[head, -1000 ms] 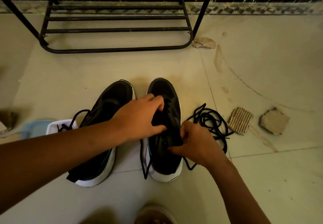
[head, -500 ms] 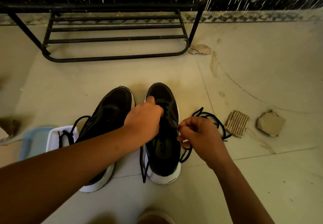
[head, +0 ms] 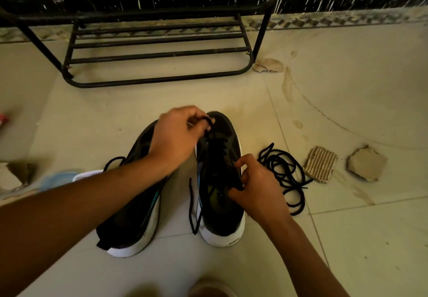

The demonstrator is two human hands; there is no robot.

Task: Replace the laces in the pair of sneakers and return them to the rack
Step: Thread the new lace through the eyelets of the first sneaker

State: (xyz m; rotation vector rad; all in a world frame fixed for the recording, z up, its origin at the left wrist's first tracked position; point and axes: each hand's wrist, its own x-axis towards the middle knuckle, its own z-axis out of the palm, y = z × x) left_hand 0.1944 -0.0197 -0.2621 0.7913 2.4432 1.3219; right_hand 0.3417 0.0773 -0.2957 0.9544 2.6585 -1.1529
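Lacing work centres on the right-hand sneaker, which stands on the tiled floor with its toe pointing away from the person toward the rack and its heel nearest the camera. The left hand is over the toe end, its fingers curled and pinching a black lace drawn up from the eyelets. Another stretch of lace hangs down the shoe's inner side to the floor. The right hand is at the heel end, its fingers bent around the outer edge of the collar, apparently steadying the shoe. The shoe's long axis therefore runs from one hand to the other, and the lace leads back from the left fingers toward the right hand. As the left hand has the lace, the next pull or threading probably falls to it. The other sneaker stands just beside on the left, and a loose lace lies coiled on the floor to the right.
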